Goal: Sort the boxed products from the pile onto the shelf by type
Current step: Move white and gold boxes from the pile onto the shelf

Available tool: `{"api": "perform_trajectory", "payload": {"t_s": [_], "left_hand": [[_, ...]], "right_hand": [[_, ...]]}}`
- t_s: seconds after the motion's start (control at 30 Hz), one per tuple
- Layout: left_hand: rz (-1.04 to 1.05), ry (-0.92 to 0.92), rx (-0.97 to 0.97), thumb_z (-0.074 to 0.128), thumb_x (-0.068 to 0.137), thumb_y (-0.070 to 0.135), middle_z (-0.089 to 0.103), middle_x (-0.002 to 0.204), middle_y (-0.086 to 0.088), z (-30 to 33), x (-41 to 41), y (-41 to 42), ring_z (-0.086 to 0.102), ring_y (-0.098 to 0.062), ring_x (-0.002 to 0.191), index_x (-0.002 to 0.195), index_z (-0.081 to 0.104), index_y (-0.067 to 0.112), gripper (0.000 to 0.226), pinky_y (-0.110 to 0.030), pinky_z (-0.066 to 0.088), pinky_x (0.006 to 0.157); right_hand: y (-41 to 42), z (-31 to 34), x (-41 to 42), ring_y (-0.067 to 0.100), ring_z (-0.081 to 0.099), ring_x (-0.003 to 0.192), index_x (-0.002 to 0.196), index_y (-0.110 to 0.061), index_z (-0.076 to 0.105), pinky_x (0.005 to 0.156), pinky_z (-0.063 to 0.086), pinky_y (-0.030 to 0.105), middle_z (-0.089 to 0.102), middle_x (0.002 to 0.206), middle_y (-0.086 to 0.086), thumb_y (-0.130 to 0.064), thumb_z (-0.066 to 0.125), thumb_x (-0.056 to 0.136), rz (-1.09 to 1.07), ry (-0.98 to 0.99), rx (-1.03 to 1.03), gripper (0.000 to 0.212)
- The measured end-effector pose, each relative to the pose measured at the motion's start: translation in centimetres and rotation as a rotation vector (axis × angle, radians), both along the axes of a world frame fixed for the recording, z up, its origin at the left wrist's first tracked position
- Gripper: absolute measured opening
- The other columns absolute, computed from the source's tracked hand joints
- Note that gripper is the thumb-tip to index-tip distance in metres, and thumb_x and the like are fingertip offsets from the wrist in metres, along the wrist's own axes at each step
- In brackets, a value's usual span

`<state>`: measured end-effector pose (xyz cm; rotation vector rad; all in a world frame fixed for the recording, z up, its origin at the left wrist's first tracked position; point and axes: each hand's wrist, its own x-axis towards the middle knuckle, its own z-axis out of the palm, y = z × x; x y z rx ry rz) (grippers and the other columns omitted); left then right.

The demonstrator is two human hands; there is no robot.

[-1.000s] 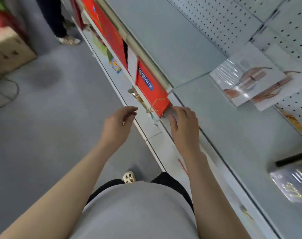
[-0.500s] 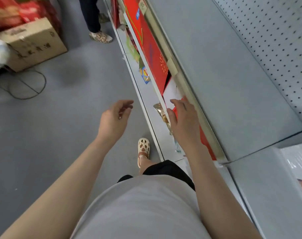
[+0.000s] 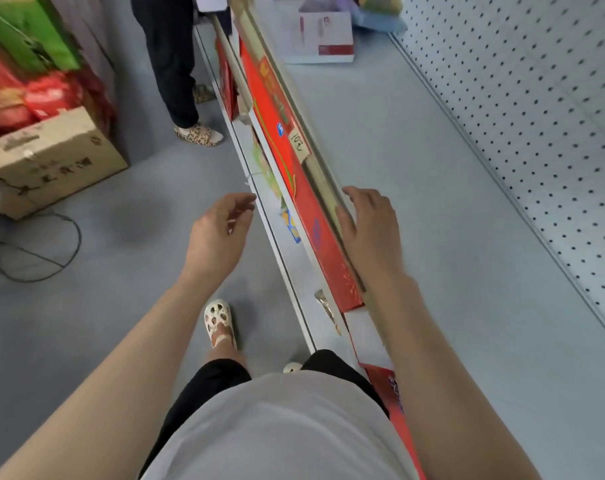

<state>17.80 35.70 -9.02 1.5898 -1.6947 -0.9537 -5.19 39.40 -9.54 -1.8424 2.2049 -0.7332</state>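
The grey upper shelf [image 3: 415, 188] runs along the right of the view, backed by white pegboard [image 3: 536, 98]. The right hand [image 3: 370, 226] rests on the shelf's front edge, fingers straight and slightly spread, holding nothing. Red boxes [image 3: 315, 220] stand in a row on the lower shelf directly beneath that edge; a handwritten price tag [image 3: 299, 144] is fixed to the edge rail. A white box [image 3: 323, 38] lies at the far end of the upper shelf. The left hand [image 3: 218, 233] hangs over the grey floor [image 3: 86, 341], fingers loosely curled, empty. A cardboard carton [image 3: 52, 161] sits on the floor at the left edge, red packages [image 3: 27, 95] behind it. A second person's legs [image 3: 173, 64] stand beside the shelf.
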Motion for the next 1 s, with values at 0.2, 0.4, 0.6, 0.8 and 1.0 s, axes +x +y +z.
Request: {"api": "perform_trajectory", "payload": {"t_s": [0.2,0.4,0.6,0.8,1.0], "left_hand": [[-0.176,-0.001,0.014,0.053,0.097,0.014,0.067,0.107,0.011,-1.0,0.2,-14.4,0.058,0.009,0.089,0.12,0.063,0.028,0.028,0.004,0.036,0.074],[-0.395,-0.04,-0.008,0.053,0.098,0.015,0.067,0.112,0.012,-0.2,0.6,-27.3,0.061,-0.002,0.099,0.122,0.062,0.03,0.029,-0.018,0.047,0.087],[-0.556,-0.101,-0.132,0.058,0.095,0.018,0.061,0.125,0.003,0.0,-3.1,-38.0,0.056,-0.014,0.115,0.128,0.06,0.021,0.033,-0.034,0.045,0.1],[-0.663,-0.312,-0.279,0.075,0.081,0.019,0.053,0.135,-0.014,-0.2,-8.8,-47.0,0.049,-0.032,0.125,0.134,0.055,0.008,0.058,-0.032,0.035,0.106],[-0.744,-0.55,-0.275,0.078,0.077,0.041,0.034,0.151,-0.012,-1.5,-12.7,-51.3,0.029,-0.031,0.139,0.147,0.036,0.01,0.087,-0.035,0.02,0.116]], "right_hand": [[-9.7,-0.9,0.6,0.028,0.052,0.112,0.132,-0.013,0.057,0.097,0.042,0.039,0.06,0.125,0.007,-0.025,0.051,0.101,-0.214,-0.033,-0.019,0.034],[-17.2,-1.0,2.4,0.026,0.05,0.115,0.134,-0.016,0.055,0.096,0.04,0.036,0.058,0.127,0.005,-0.026,0.049,0.101,-0.426,-0.088,0.021,0.035],[-23.1,-1.1,1.0,0.027,0.05,0.116,0.136,-0.015,0.053,0.096,0.041,0.038,0.058,0.129,0.006,-0.027,0.05,0.101,-0.52,-0.053,0.06,0.037],[-32.6,-0.2,-4.3,0.028,0.048,0.119,0.14,-0.013,0.049,0.097,0.039,0.036,0.056,0.13,0.01,-0.031,0.05,0.101,-0.569,-0.067,0.08,0.042],[-41.6,0.4,-7.5,0.034,0.043,0.121,0.138,-0.006,0.047,0.102,0.035,0.041,0.05,0.135,0.017,-0.053,0.043,0.099,-0.571,-0.092,0.328,0.062]]}}
